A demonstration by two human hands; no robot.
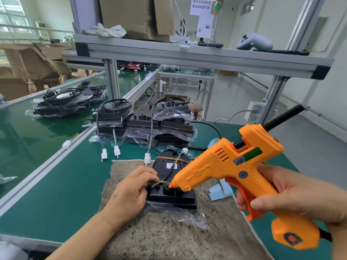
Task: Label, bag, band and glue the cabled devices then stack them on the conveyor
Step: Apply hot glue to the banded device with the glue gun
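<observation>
Orange glue gun (216, 166) slants down-left; nozzle on device (169, 200).

Green worktop (65, 194) with a grubby grey towel (169, 237) spread over the near part. At the far side sit stacks of bagged black devices (169, 126), white connectors (104, 154) trailing onto the green. The conveyor (28, 139) runs along the left, carrying another pile of devices (62, 105).
</observation>
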